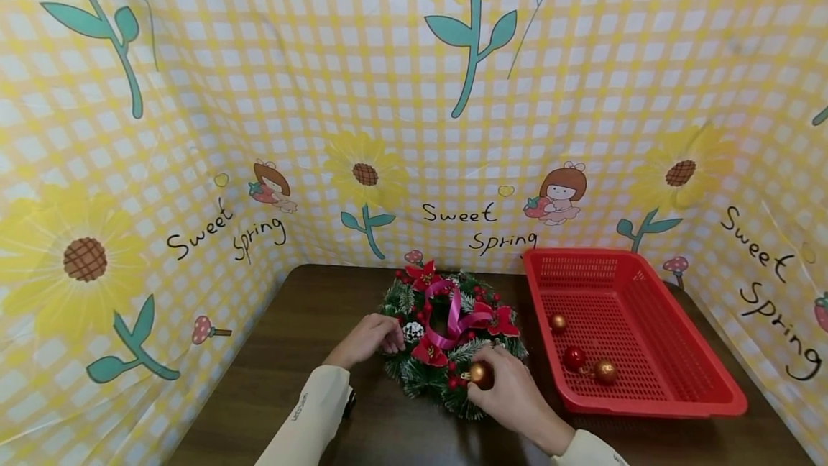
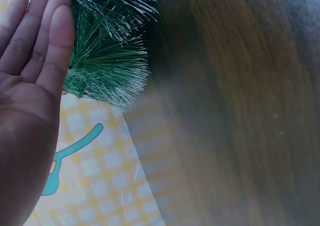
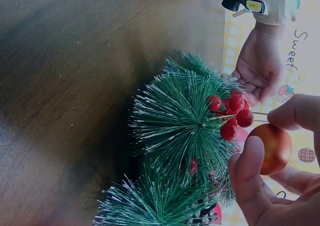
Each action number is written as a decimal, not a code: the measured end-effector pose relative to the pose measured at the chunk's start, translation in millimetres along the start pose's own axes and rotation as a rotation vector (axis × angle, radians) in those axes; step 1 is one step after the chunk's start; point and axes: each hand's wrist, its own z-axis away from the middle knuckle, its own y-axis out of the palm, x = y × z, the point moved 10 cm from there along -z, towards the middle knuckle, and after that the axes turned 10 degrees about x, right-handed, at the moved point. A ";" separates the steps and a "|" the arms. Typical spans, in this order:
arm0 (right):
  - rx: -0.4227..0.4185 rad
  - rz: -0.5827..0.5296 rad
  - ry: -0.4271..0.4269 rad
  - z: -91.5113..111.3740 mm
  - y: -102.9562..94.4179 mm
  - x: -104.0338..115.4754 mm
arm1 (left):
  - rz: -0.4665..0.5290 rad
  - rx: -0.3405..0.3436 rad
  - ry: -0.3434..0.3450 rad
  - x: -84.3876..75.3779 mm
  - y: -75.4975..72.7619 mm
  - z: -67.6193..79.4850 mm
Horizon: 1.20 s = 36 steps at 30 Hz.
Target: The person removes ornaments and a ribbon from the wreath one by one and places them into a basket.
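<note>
A Christmas wreath point(image 1: 466, 398) with frosted green needles, red poinsettias, red berries point(image 3: 236, 103), a white-tipped pine cone point(image 1: 413, 331) and a loose pink ribbon point(image 1: 455, 310) lies on the dark table. My right hand point(image 1: 511, 387) pinches a gold Christmas ball point(image 3: 275, 148) between thumb and fingers at the wreath's near right side. The ball's cap end points toward the berry cluster. On the wreath's left side, beside the pine cone, my left hand point(image 1: 373, 336) rests at the needles with its fingers point(image 2: 61, 30) extended.
To the right stands a red perforated plastic basket point(image 1: 695, 351). Inside it are a red ball point(image 1: 574, 358) and two gold balls, one small point(image 1: 558, 322) and one larger point(image 1: 605, 372). A yellow checkered cloth point(image 1: 414, 113) surrounds the table point(image 1: 259, 380) at the back and sides.
</note>
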 end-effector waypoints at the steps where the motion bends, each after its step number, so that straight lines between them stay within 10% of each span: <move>1: -0.004 -0.003 -0.006 -0.6 -0.1 0.4 | 0.008 0.005 -0.005 0.5 0.1 -0.4; 18: -0.096 0.025 -0.019 -6.0 -12.8 -2.0 | -0.061 -0.015 -0.001 -1.8 -1.7 -3.2; 36: 0.110 0.009 -0.110 -1.2 3.3 3.2 | -0.041 0.040 0.012 -40.6 3.1 5.5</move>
